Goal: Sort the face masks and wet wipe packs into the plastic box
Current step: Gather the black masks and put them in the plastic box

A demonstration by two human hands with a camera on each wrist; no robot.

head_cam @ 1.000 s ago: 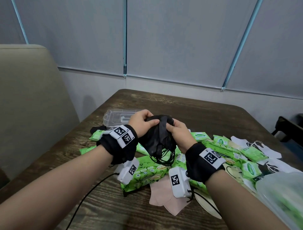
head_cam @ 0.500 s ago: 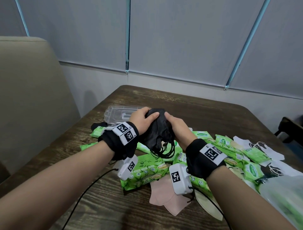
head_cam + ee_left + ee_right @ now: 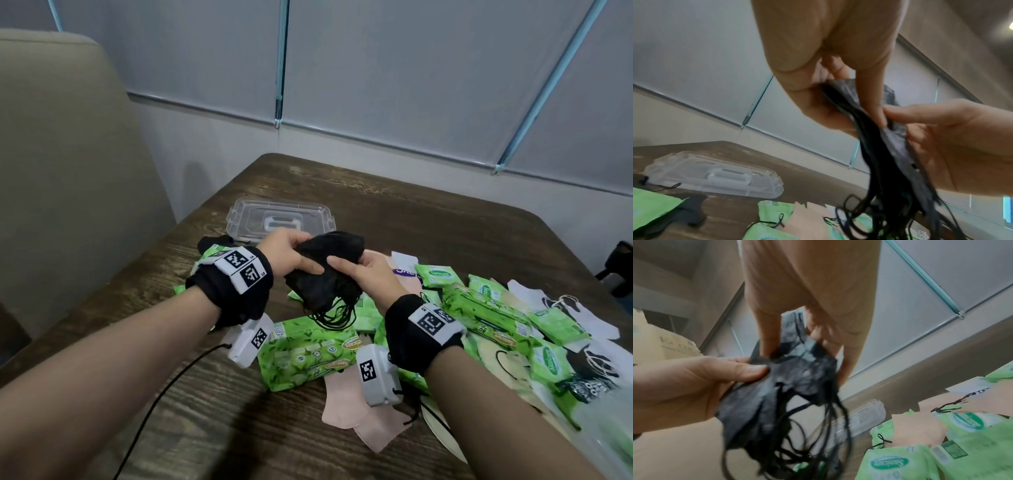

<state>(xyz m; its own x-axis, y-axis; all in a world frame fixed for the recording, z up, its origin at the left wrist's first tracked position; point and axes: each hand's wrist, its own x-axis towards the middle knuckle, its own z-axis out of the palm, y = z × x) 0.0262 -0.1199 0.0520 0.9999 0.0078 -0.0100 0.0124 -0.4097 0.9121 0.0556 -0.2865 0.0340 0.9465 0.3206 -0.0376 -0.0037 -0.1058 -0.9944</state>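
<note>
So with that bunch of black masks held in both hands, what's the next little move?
Probably square the black masks into a neat stack: left hand and right hand both grip them above the table, crumpled, with ear loops dangling tangled.

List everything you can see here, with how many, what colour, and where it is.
black masks: a bundle, black, held above the table in both hands
wipe packs: many, green, piled on the table
loose masks: several, pink, beige and white, among the packs
plastic lid: one, clear, far side of the table
table: one, dark wood
chair: one, beige, left
left hand: grips the bundle
right hand: grips the bundle
</note>
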